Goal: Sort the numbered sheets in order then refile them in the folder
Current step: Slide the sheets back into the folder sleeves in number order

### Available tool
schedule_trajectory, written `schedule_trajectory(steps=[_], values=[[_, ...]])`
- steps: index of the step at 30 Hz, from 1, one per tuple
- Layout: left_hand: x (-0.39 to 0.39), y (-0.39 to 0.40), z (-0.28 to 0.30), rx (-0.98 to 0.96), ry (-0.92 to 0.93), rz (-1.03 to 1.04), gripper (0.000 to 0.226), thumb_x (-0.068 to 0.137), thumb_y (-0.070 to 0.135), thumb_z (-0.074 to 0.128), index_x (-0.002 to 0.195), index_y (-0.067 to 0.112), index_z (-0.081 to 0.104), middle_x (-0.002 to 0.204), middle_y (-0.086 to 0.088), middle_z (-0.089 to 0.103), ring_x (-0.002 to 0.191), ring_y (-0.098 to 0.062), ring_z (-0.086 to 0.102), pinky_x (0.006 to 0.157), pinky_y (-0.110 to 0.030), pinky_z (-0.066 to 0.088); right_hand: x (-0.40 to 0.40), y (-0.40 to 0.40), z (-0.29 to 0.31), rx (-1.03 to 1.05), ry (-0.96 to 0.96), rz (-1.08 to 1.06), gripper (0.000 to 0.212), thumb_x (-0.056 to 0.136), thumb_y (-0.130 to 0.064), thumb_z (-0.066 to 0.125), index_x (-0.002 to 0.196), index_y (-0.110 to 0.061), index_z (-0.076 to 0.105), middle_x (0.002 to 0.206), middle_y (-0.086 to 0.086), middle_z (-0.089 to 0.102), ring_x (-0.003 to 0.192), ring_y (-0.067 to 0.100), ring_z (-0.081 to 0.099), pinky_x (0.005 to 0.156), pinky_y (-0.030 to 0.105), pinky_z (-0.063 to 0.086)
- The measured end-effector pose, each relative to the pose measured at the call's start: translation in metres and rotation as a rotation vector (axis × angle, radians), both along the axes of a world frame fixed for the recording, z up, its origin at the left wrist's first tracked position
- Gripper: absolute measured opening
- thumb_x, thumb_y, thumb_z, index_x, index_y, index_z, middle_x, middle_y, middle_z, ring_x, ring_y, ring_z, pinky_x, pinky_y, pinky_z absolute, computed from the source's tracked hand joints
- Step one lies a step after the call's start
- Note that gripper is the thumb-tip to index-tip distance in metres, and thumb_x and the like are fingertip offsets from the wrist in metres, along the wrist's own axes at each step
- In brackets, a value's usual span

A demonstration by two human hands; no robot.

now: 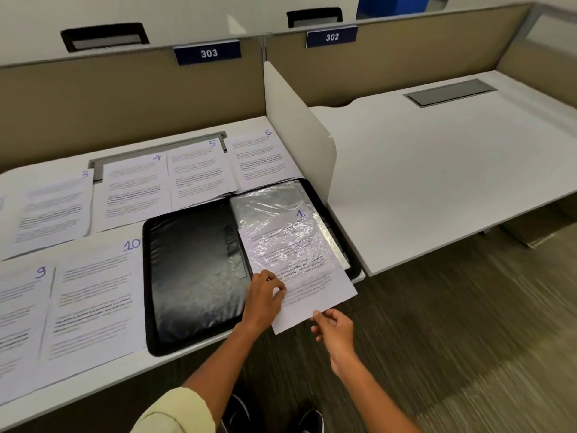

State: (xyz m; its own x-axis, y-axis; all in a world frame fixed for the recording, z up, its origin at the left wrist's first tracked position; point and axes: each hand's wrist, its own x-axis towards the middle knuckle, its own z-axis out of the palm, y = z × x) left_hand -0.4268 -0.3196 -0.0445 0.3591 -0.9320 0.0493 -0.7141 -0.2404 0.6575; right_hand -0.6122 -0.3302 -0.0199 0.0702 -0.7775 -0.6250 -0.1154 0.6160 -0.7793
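step: sliding sheet 1 into folder sleeve | left hand pinched sleeve mouth, right hand pinched sheet's near corner | advice: keep mouth open, feed straight

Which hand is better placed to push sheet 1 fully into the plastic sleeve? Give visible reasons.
The right hand. Its grip pinches the free bottom edge of sheet 1, which hangs past the desk, probably in line to push. The left hand holds the plastic sleeve mouth, steadying it.
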Motion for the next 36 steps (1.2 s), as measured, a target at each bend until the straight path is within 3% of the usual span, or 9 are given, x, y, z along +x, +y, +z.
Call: schedule_trajectory(steps=[7,11,17,23,36], values=[[0.007,-0.006,-0.001,0.009,-0.068,-0.067,0.021,0.085,0.031,0.072,0.103,0.019,0.069,0.105,0.003,0.053,0.096,-0.013,0.046,0.079,-0.028,0.043,0.002,-0.003,0.0,0.013,0.018,-0.014,0.009,0.092,-0.017,0.068,0.099,-0.011,0.068,0.09,0.006,0.074,0.073,0.015,0.066,0.062,0.024,0.051],[0.01,-0.012,0.001,0.003,-0.102,-0.088,0.012,0.089,0.023,0.07,0.096,0.015,0.074,0.097,0.003,0.058,0.092,-0.014,0.05,0.076,-0.026,0.043,0.002,-0.001,-0.003,0.014,0.022,-0.015,0.01,0.092,-0.017,0.069,0.1,-0.011,0.069,0.09,0.006,0.074,0.075,0.016,0.067,0.063,0.024,0.051],[0.012,-0.014,0.002,-0.015,-0.052,-0.117,0.009,0.09,0.019,0.068,0.095,0.014,0.074,0.094,0.004,0.06,0.091,-0.012,0.051,0.078,-0.025,0.045,0.002,0.0,-0.008,-0.005,0.031,-0.029,0.011,0.091,-0.018,0.07,0.098,-0.01,0.07,0.087,0.006,0.074,0.074,0.015,0.067,0.063,0.024,0.051],[0.01,-0.013,0.009,-0.031,0.039,-0.076,0.009,0.088,0.018,0.07,0.095,0.015,0.075,0.092,0.007,0.059,0.091,-0.009,0.047,0.076,-0.014,0.035,0.018,-0.016,-0.002,-0.021,0.017,-0.047,0.01,0.09,-0.017,0.071,0.096,-0.01,0.069,0.087,0.007,0.075,0.072,0.013,0.066,0.061,0.022,0.051],[0.011,-0.011,0.009,0.01,0.157,-0.007,0.004,0.086,0.018,0.072,0.089,0.019,0.075,0.089,0.007,0.059,0.091,-0.011,0.05,0.08,-0.027,0.045,0.049,-0.039,-0.001,-0.062,0.042,-0.057,0.007,0.089,-0.014,0.073,0.088,-0.008,0.069,0.084,0.009,0.075,0.065,0.014,0.062,0.055,0.022,0.045]])
